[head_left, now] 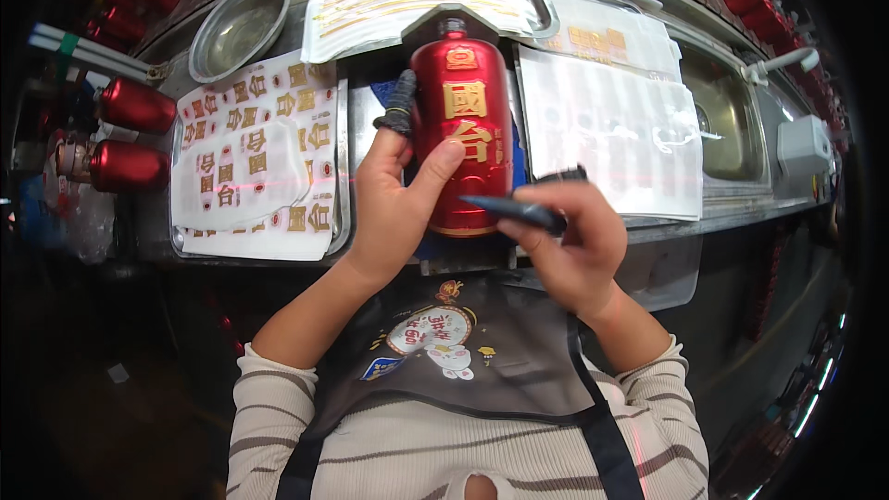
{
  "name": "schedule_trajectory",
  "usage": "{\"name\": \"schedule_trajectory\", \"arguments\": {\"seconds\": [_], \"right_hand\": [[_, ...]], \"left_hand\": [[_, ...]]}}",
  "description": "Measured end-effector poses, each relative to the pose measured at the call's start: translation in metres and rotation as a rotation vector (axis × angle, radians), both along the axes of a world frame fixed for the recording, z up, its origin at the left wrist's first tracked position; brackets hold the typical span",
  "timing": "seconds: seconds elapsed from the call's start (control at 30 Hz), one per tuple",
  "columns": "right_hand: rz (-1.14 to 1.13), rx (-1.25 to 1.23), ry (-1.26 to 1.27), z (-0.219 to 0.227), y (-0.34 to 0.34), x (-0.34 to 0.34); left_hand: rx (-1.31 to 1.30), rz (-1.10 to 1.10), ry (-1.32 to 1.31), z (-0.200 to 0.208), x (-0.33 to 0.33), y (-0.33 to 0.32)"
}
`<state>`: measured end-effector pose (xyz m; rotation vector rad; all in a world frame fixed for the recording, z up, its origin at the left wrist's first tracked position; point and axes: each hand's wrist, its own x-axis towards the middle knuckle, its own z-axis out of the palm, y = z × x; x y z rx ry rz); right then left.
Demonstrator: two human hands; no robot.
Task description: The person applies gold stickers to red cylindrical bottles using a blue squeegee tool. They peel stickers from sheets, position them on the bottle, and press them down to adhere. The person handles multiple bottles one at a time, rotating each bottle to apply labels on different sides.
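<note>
A glossy red bottle [451,181] with gold raised characters lies in front of me, its neck pointing away. My left hand [394,167] grips its left side; the thumb presses on the front, near the lower large character. Black finger covers wrap at least one finger of that hand. In my right hand [574,231] is a slim dark tool with a pointed tip [505,210], pinched between thumb and fingers. Its tip is over the lower part of the bottle; whether it touches cannot be told, and its exact kind is blurred.
Left stands a metal tray [344,213] with sheets of gold character stickers [250,162], beside red bottles [130,167] and a metal bowl [239,30]. Striped sheets [407,0] lie behind, white sheets [611,139] right. Farther right are a sink [732,157] and faucet [787,62].
</note>
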<state>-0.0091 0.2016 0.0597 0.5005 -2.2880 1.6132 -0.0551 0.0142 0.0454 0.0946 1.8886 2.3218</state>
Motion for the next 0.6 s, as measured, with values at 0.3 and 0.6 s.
{"name": "schedule_trajectory", "arguments": {"seconds": [0.3, 0.6], "right_hand": [[-0.132, -0.447, -0.333, -0.005, 0.002, -0.03], [-0.326, -0.145, -0.389, -0.031, 0.043, -0.045]], "left_hand": [[-0.117, 0.126, 0.118, -0.007, -0.002, 0.0], [-1.158, -0.124, 0.911, 0.03, -0.01, -0.008]]}}
